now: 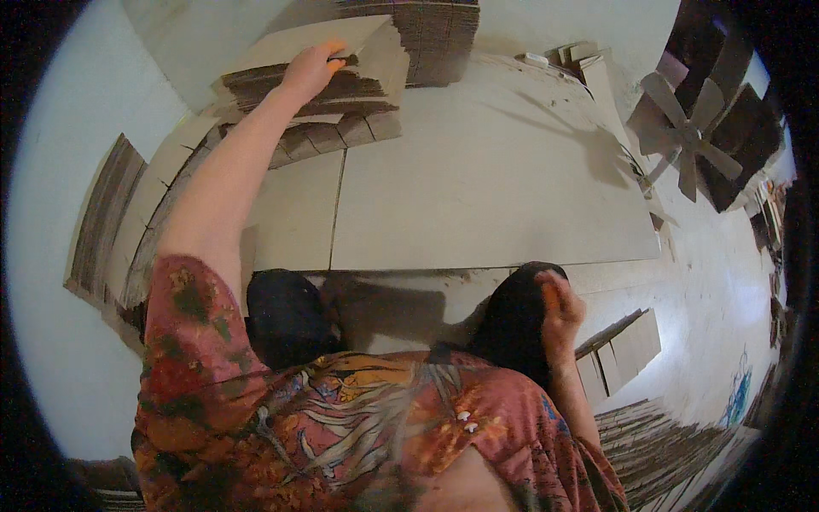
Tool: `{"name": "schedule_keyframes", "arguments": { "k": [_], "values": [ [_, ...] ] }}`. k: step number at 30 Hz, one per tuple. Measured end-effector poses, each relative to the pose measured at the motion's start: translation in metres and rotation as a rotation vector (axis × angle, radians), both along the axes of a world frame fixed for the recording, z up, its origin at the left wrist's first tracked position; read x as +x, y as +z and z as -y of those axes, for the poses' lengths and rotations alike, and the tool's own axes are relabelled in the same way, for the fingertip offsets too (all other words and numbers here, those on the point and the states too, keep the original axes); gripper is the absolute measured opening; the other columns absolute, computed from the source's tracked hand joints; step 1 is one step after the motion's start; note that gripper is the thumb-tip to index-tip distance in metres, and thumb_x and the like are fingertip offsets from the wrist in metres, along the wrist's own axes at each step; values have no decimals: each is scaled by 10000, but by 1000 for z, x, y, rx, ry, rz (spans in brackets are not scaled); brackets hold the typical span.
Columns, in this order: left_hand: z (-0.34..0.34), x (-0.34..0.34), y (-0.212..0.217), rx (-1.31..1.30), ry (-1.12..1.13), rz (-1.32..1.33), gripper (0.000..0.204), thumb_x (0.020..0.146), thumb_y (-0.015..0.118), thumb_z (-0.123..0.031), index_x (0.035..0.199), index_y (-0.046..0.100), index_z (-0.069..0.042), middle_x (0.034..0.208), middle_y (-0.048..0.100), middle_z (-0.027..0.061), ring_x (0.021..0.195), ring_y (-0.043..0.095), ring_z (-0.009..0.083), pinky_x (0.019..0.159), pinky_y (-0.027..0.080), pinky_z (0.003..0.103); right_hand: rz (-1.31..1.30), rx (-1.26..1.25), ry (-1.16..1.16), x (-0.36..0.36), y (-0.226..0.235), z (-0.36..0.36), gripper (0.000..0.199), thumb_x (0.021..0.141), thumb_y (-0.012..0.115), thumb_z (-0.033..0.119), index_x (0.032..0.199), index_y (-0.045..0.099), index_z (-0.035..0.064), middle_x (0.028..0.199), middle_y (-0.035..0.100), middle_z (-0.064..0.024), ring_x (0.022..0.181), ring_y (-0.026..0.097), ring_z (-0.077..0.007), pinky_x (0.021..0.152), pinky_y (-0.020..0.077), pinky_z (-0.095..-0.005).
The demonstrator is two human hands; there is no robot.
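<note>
My left arm stretches far out to the left, to a tall stack of flat brown cardboard pieces (363, 81). There my left hand (314, 72) closes on the near edge of the top cardboard sheet (294, 41), fingers over it and thumb lower at the edge. How many sheets lie in that grip cannot be made out. Beside my right knee (516, 311), my right hand (563, 314) is held with its fingers curled together, and nothing shows in it. A wide pale board (486, 179) with a dark seam lies in front of my knees.
Behind the first stack stands another cardboard stack (442, 43). More cardboard bundles lean at the left (111, 209). A fan with grey blades (691, 132) is at the far right. Folded cardboard (627, 350) and a low stack (653, 448) lie by my right side.
</note>
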State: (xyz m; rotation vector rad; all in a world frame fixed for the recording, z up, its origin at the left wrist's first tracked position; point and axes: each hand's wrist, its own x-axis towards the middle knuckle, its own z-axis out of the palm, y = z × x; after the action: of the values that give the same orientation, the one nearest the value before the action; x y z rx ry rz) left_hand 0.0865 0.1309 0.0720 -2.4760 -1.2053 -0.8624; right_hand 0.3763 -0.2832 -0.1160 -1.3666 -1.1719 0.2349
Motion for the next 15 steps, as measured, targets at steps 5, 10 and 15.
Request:
{"name": "schedule_keyframes", "arguments": {
  "k": [5,10,15],
  "values": [
    [-34,-26,23,-149,-145,165,224,859,575,-220,1027,656,-97,847,653,161,831,616,313,741,477,387,57,-204,252,-30,-9,-7,177,853,550,7,1014,609,-35,869,667,-104,810,635,-167,733,491,-256],
    [77,-14,-14,-102,-593,419,243,851,574,-199,1073,629,-117,925,647,141,821,627,272,705,502,331,-524,-324,409,-51,30,-33,268,896,509,91,1139,570,-3,984,642,-140,869,630,-211,735,497,-285],
    [230,-19,-79,67,-769,-44,303,801,570,-111,1102,603,-126,1126,580,81,1029,564,293,880,473,357,-1113,-138,760,-87,70,-73,237,903,489,140,1049,601,-10,1020,622,-161,895,625,-223,704,505,-295]
  ]
}}
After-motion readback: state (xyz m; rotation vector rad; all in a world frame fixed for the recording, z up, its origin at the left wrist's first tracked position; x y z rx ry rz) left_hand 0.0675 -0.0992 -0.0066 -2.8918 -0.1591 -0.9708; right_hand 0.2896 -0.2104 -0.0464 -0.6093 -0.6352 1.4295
